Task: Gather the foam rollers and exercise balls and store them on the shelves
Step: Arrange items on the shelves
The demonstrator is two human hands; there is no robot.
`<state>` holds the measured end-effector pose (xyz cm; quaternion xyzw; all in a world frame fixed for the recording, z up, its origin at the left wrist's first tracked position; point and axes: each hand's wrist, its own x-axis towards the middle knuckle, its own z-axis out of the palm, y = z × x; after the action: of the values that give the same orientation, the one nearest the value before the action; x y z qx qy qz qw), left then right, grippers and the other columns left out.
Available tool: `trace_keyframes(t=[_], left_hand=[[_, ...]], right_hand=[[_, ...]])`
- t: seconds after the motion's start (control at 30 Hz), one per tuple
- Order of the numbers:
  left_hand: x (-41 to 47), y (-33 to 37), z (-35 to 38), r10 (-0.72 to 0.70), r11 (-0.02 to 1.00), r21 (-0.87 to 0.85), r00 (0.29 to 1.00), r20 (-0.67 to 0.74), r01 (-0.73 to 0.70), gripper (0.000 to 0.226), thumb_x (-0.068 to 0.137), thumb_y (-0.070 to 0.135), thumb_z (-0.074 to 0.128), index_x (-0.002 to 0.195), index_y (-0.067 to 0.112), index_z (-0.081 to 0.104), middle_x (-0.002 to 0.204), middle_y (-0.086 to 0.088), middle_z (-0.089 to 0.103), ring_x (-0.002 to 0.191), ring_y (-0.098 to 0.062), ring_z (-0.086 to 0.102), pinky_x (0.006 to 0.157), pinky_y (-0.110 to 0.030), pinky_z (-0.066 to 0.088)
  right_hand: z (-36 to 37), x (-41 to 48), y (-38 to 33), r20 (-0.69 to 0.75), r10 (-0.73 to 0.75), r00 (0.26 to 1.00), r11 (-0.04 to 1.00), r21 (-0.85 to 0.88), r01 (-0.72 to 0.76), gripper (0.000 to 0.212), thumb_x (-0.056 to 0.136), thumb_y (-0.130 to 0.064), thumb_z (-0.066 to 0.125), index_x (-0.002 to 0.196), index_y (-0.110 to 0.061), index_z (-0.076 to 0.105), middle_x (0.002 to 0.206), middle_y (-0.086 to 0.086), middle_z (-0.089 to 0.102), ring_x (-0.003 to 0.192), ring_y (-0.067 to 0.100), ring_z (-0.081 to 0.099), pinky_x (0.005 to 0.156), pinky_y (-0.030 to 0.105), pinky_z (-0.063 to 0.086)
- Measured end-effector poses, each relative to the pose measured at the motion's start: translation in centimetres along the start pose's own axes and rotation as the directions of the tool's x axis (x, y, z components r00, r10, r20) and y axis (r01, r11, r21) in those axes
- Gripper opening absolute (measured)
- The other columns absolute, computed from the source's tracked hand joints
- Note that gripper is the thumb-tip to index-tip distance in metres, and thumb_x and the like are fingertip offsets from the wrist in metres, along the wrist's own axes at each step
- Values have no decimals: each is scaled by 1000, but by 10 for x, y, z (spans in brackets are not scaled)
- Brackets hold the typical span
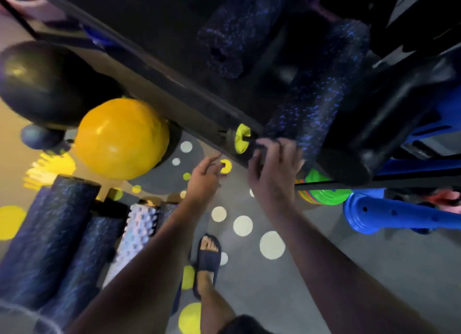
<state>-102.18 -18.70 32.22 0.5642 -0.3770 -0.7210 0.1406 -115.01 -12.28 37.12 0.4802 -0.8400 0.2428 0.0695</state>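
A long dark foam roller with blue speckles lies on the black shelf. My right hand rests its fingers on the roller's near end. A second speckled roller lies further back on the same shelf. My left hand hovers open just left of the right one, holding nothing. A yellow exercise ball and a black ball sit at the left by the shelf edge. Two dark rollers and a white knobbed roller are at lower left.
A small wheel with a lime hub sits at the shelf's front edge. Green and orange discs and a blue perforated stand are at the right. My sandalled foot stands on grey floor with pale and yellow dots.
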Motion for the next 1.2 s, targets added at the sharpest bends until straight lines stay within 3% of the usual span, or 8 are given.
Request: trace_keyframes(t=[0.17,0.27,0.33,0.5,0.67,0.83,0.97,1.2], left_hand=[[-39,-103,-132,-201,975,59,960,-196,216,27,100,9,52,125,13,62,92,1,69,74,-13,64,65,-27,50],[-66,-178,-208,-370,924,-6,893,-257,382,33,96,-1,52,127,9,60,81,-6,64,56,-14,55,50,-22,38],[-71,-225,-245,-433,900,-56,868,-243,433,35,94,2,54,128,10,58,85,-9,64,64,-21,54,53,-23,39],[-17,-356,-298,-432,901,-154,876,-214,406,44,91,14,62,134,13,56,99,-13,65,84,-27,53,61,-30,37],[47,-464,-293,-370,920,-212,911,-185,330,33,102,13,54,135,16,57,112,-3,65,88,-15,59,62,-19,48],[17,-472,-280,-403,912,-158,897,-181,378,43,99,25,62,140,16,55,134,4,61,114,-7,58,103,-25,44],[-66,-373,-280,-379,925,-91,913,-153,369,51,97,48,58,143,27,48,132,13,56,120,-4,54,99,-14,40],[-156,-128,-278,-238,969,-121,950,-200,217,73,77,86,55,129,36,65,131,8,68,125,-15,60,115,-45,38]], right_hand=[[63,-132,-90,491,26,871,961,228,-157,24,86,-25,57,107,-13,62,104,11,57,97,35,57,84,50,50],[117,-215,-124,832,325,450,820,-11,-572,46,88,-26,68,128,-7,55,122,15,60,115,36,57,96,38,42],[163,-269,-130,887,403,228,722,-154,-675,65,86,-31,76,136,-2,48,130,16,59,122,32,57,97,30,38],[298,-391,-116,847,526,70,549,-275,-789,131,60,-57,90,154,-2,18,155,18,38,139,31,45,116,39,37],[390,-476,-61,700,706,104,406,-281,-869,161,16,-81,82,149,-13,21,145,13,51,128,27,56,109,42,45],[339,-472,-63,687,716,122,439,-308,-844,149,24,-77,83,148,-18,26,141,11,54,124,30,58,106,46,47],[248,-404,-114,789,590,170,448,-145,-882,141,25,-80,86,143,-22,35,138,-4,59,123,17,60,106,40,49],[56,-152,-238,857,323,401,466,225,-856,90,53,-44,97,126,-24,47,116,-12,64,100,5,65,86,16,53]])
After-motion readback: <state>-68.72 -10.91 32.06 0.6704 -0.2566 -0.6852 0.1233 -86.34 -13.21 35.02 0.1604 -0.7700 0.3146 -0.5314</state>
